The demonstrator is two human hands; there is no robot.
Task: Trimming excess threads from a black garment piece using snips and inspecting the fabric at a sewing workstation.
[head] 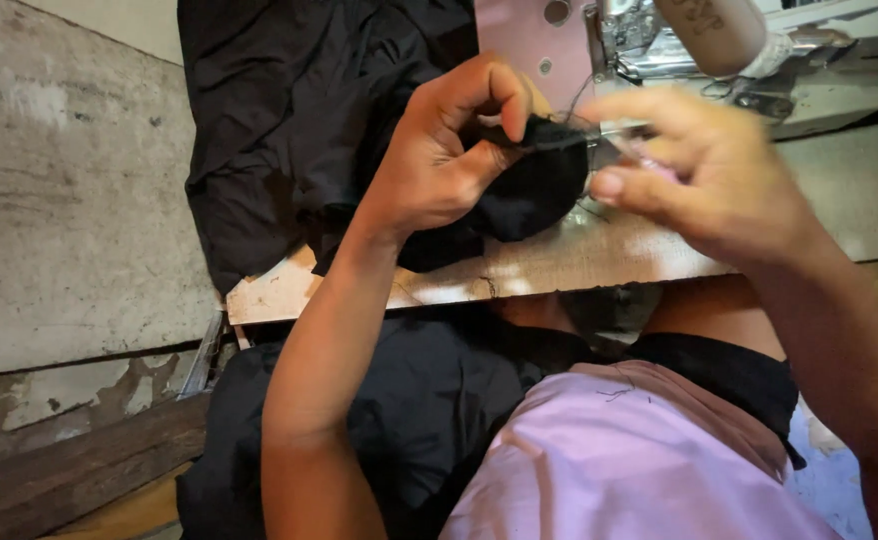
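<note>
Nearest the camera, above the lap, the left hand (439,160) pinches a black fabric piece (529,185) over the tabletop (559,255). Beyond, the blurred right hand (699,170) pinches small snips (624,132) at its edge; a slip could cut cloth or fingertip near the sewing machine (659,40).

From the left hand (439,160), the way at nine o'clock is blocked by heaped black cloth (289,110); at twelve to two o'clock the sewing machine (719,50) closes it off; bare wooden tabletop (859,190) lies open at three o'clock, past the right hand (704,170); at six, the table edge (479,285) drops to the lap.
</note>
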